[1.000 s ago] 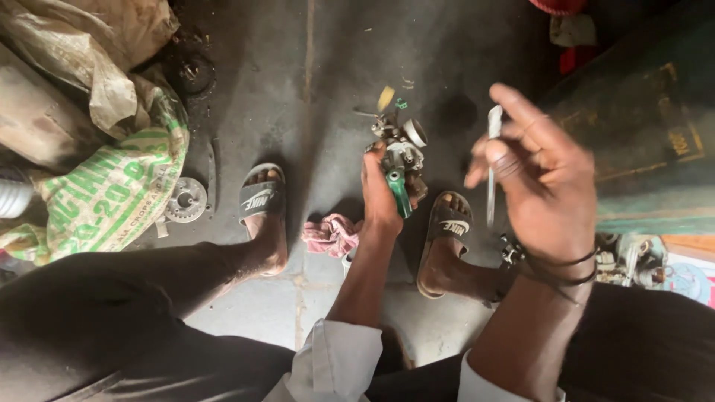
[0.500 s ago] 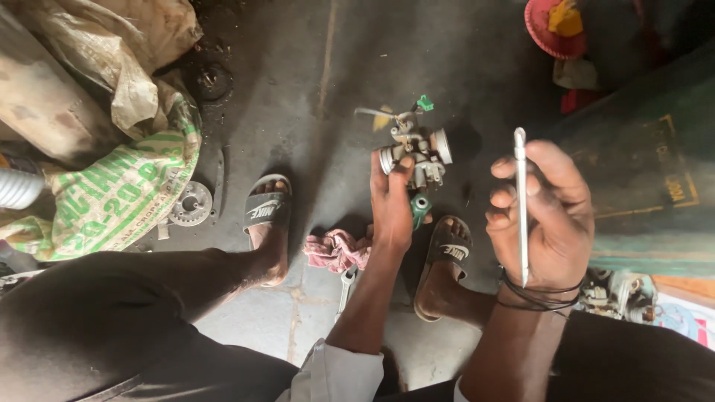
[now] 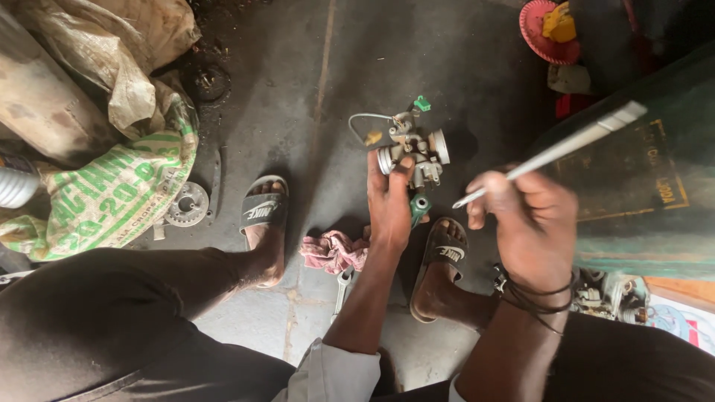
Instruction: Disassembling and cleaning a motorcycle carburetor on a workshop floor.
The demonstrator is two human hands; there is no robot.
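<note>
Carburettor point(image 3: 411, 152) in our left hand point(image 3: 389, 205), fingers wrapped round its body and lifted over the floor point(image 3: 298, 89) between our sandals point(image 3: 262, 211), likely so its ports face up for work. Our right hand point(image 3: 525, 223) pinches a thin white rod point(image 3: 551, 152) slanted towards it. Since half a second ago, the rod has tipped from upright to slanting, and the carburettor sits higher.

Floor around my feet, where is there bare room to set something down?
The widest bare floor lies ahead, between the printed sack and the carburetor that the left hand holds up. A narrower strip runs between the two sandals. It is crowded by the pink rag and wrench, and at right, where the right hand holds a thin rod.
</note>
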